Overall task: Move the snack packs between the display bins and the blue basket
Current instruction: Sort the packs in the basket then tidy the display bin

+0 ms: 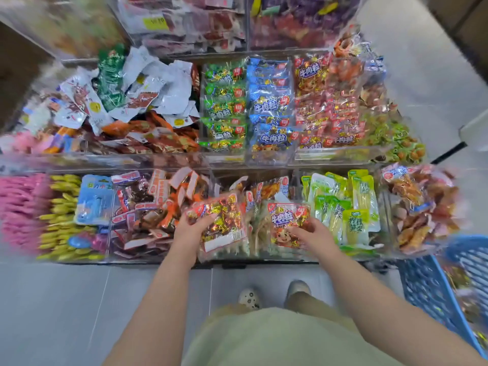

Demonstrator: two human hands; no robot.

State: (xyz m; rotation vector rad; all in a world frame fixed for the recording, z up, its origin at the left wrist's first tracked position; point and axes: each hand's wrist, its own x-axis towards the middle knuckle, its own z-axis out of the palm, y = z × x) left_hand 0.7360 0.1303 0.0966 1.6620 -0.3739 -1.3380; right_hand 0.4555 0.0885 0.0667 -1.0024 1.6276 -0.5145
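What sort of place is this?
Probably a snack shop: tiered clear plastic display bins heaped with wrapped snacks, a blue plastic basket alongside, red snack packs in the left hand and right hand.

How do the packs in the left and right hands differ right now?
The left pack shows its back, a white label at the near end; the right pack shows its printed front with a cartoon face. The left pack is tilted; the right pack sits straighter. Both are red-edged and hold gold-wrapped pieces.

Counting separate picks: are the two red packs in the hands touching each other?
Apart. Head view: a gap showing bin contents separates the left red pack and the right red pack.
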